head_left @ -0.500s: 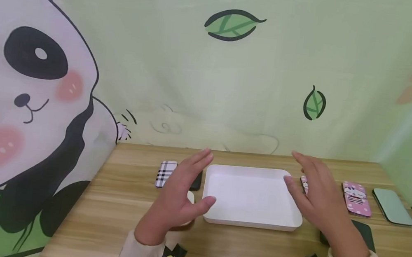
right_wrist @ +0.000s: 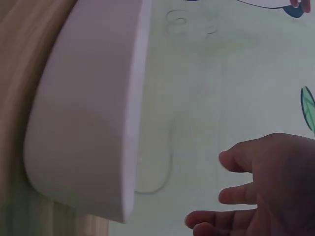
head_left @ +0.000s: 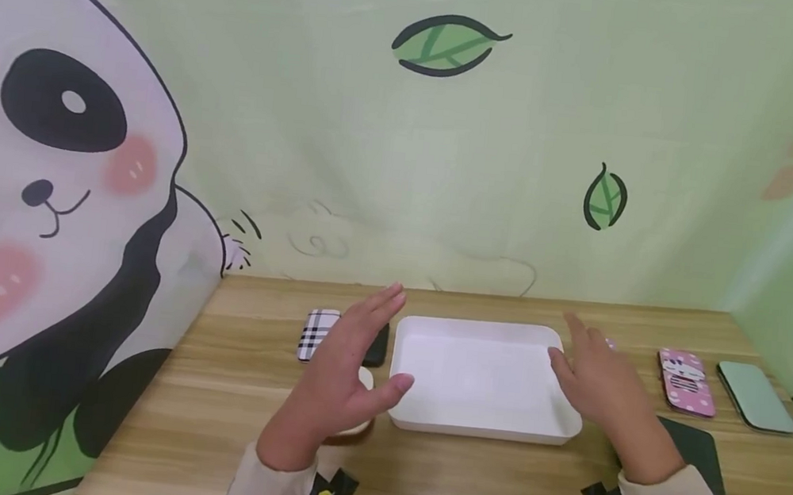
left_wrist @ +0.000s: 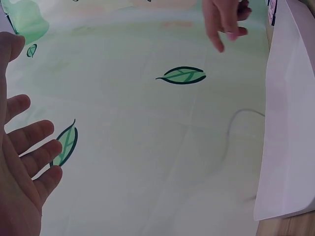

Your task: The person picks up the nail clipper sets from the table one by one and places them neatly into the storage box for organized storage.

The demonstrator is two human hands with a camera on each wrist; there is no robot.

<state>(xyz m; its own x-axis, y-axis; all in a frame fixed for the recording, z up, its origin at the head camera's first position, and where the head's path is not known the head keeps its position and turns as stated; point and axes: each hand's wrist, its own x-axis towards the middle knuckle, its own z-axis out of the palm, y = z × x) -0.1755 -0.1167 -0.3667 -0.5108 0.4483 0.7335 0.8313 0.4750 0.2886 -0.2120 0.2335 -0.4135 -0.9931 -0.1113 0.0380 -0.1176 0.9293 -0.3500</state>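
Note:
A shallow white rectangular tray [head_left: 487, 380] lies on the wooden table between both hands. My left hand [head_left: 340, 385] is held over the tray's left side, fingers extended and thumb apart, holding nothing. My right hand [head_left: 602, 383] hovers by the tray's right rim with its fingers loosely bent and nothing in its grasp. In the left wrist view the palm and fingers [left_wrist: 37, 137] show free of any object. The right wrist view has the tray's side wall [right_wrist: 83, 113] standing left of the relaxed fingers.
Left of the tray lie a plaid flat case [head_left: 317, 334], a black item [head_left: 378, 348] and a rounded cream item [head_left: 361, 403], partly hidden by my left hand. Rightward are a pink cartoon case [head_left: 687, 383], a mint flat case [head_left: 756, 396] and a dark green flat item [head_left: 695, 452].
My right hand has shifted slightly, its fingers lower and more bent, covering most of a pink patterned item behind it. My left hand has hardly moved.

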